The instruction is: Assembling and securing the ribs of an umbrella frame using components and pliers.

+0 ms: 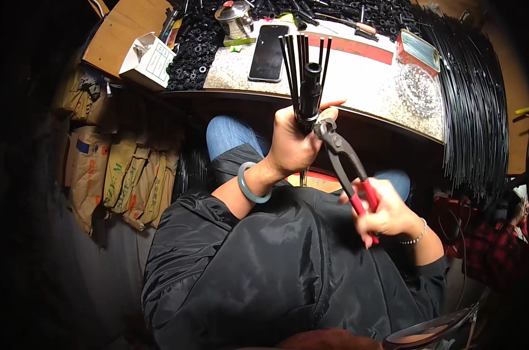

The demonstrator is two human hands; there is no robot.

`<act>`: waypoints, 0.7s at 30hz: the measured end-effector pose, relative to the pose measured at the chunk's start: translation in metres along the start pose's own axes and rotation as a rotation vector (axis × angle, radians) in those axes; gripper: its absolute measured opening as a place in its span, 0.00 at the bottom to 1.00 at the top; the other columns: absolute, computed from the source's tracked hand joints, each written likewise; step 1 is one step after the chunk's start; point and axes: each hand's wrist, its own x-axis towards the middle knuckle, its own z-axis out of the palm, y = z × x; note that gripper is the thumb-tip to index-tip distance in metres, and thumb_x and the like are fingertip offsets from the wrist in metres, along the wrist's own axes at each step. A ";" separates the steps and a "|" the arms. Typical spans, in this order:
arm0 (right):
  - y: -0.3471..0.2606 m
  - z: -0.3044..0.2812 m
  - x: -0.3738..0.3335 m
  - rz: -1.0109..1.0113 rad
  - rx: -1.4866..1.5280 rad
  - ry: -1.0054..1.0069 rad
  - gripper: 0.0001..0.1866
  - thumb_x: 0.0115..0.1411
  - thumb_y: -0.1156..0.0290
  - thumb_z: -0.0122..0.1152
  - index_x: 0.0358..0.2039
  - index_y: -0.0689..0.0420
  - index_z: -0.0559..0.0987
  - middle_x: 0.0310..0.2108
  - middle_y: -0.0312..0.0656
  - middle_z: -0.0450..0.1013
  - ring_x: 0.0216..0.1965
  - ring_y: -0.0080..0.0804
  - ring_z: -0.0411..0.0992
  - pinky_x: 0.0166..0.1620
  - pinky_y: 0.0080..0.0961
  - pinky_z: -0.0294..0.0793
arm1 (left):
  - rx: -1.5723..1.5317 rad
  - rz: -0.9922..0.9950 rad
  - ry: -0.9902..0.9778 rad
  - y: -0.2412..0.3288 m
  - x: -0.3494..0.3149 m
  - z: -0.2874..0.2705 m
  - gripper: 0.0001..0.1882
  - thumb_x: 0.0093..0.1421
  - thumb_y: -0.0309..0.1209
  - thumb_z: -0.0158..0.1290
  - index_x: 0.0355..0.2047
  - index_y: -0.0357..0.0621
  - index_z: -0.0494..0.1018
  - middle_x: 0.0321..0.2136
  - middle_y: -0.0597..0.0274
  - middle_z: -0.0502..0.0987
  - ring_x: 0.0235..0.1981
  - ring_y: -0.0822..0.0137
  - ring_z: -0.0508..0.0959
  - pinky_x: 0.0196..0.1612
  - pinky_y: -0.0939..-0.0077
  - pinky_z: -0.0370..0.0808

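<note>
My left hand [293, 146] is closed around the lower part of what looks like an umbrella frame [309, 96]. This has a black central tube and several thin black ribs standing upright with pale tips. In my right hand [385, 214] are end-cutting pincers [341, 149], gripped by their red handles. Their dark metal jaws rest close to the base of the frame, beside my left fingers. Whether the jaws bite on anything is too small to tell. Both hands are above my lap, in front of the table's near edge.
On the speckled table [363, 108] lie a black phone [268, 53], a glass dish [417, 90], an open tin [419, 51] and heaped black plastic parts [197, 58]. Long black rods [474, 99] hang off its right side. Paper sacks [121, 175] stand left; a person in plaid [497, 254] is right.
</note>
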 end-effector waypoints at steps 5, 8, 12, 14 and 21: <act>0.009 0.002 0.007 -0.451 -0.880 0.429 0.36 0.51 0.75 0.61 0.59 0.63 0.54 0.32 0.42 0.66 0.32 0.27 0.66 0.40 0.23 0.67 | -0.076 0.063 0.009 -0.010 0.001 0.000 0.10 0.59 0.22 0.50 0.39 0.30 0.75 0.22 0.72 0.71 0.23 0.85 0.65 0.26 0.89 0.65; 0.015 -0.004 0.008 -0.586 -0.960 0.387 0.35 0.56 0.77 0.53 0.62 0.62 0.51 0.40 0.45 0.67 0.38 0.29 0.67 0.46 0.26 0.67 | -0.054 -0.011 0.029 -0.004 0.002 0.002 0.10 0.58 0.21 0.50 0.40 0.30 0.74 0.21 0.74 0.71 0.22 0.86 0.65 0.24 0.89 0.64; 0.012 -0.010 0.009 -0.464 -0.791 0.276 0.30 0.60 0.79 0.44 0.63 0.62 0.51 0.43 0.44 0.67 0.41 0.30 0.67 0.50 0.26 0.66 | -0.042 -0.051 0.034 -0.004 0.000 0.001 0.11 0.58 0.20 0.50 0.41 0.31 0.74 0.20 0.73 0.71 0.21 0.85 0.66 0.24 0.89 0.64; 0.010 -0.011 0.009 -0.462 -0.760 0.274 0.29 0.60 0.79 0.43 0.62 0.62 0.52 0.42 0.43 0.67 0.41 0.29 0.67 0.50 0.26 0.66 | -0.063 -0.054 0.041 -0.005 0.000 0.000 0.11 0.58 0.20 0.50 0.41 0.30 0.74 0.20 0.73 0.71 0.21 0.85 0.66 0.24 0.89 0.64; 0.005 -0.012 0.002 -0.172 -0.406 0.211 0.17 0.66 0.62 0.41 0.46 0.62 0.67 0.25 0.36 0.67 0.23 0.18 0.64 0.27 0.15 0.66 | -0.002 -0.001 0.039 -0.012 -0.002 0.000 0.09 0.55 0.17 0.50 0.37 0.28 0.74 0.25 0.67 0.74 0.26 0.81 0.69 0.32 0.84 0.70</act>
